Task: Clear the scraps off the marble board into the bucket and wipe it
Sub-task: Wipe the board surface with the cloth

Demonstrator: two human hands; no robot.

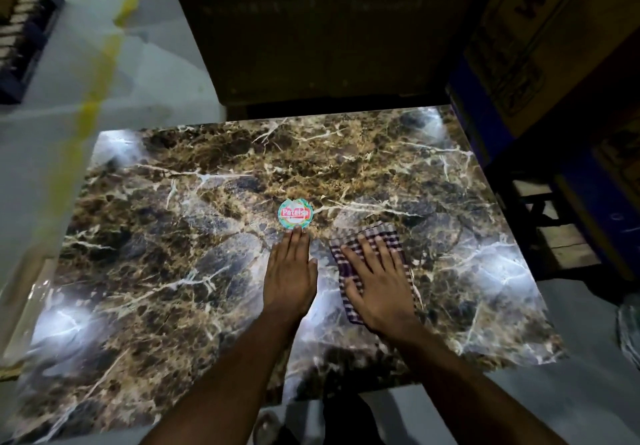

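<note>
Your left hand [291, 271] lies flat on the marble board [173, 236], fingers straight and together, holding nothing; the fingertips [296, 233] reach the near edge of a round sticker [295, 214], teal and white with a pink label, stuck near the board's centre. Your right hand [375, 282] is flat too, fingers spread, pressing down on a checkered cloth [381, 233], dark and white, which lies on the board just right of the left hand; the cloth sticks out past the fingers on the far side and past the palm's left edge on the near side. The two hands sit side by side, close but apart. The board is brown and grey with white veins and glare patches near its corners. Bucket: cannot tell where. Far side of the board: a dark flat surface [311, 29]. Right: cardboard boxes [554, 29] with printing, stacked on blue framing. Left: pale floor [52, 133] with a yellow stripe [93, 91], blurred. Far left corner: a dark crate [24, 39].
</note>
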